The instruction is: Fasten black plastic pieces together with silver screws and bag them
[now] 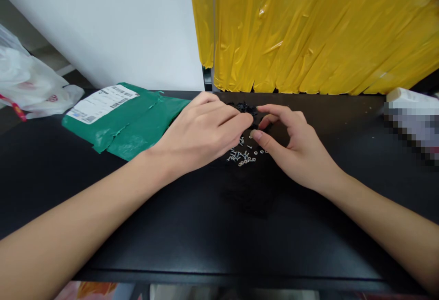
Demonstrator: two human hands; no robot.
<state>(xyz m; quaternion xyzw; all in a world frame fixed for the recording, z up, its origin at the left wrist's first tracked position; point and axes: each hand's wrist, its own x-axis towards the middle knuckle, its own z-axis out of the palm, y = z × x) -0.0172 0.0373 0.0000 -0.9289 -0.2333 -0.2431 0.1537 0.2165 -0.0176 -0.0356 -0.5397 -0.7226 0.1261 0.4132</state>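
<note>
Two hands work at black bits (245,107) near the tabletop's (192,240) back edge.
The left hand (209,131) is curled, its fingertips hidden, so whether it grips anything cannot be told; the right hand (295,144) is open, thumb and fingers parted beside the bits. Screws (236,156) and nuts (261,152) lie just toward the front edge. The step looks like handling small pieces; the next move probably calls for a light fingertip pinch.
</note>
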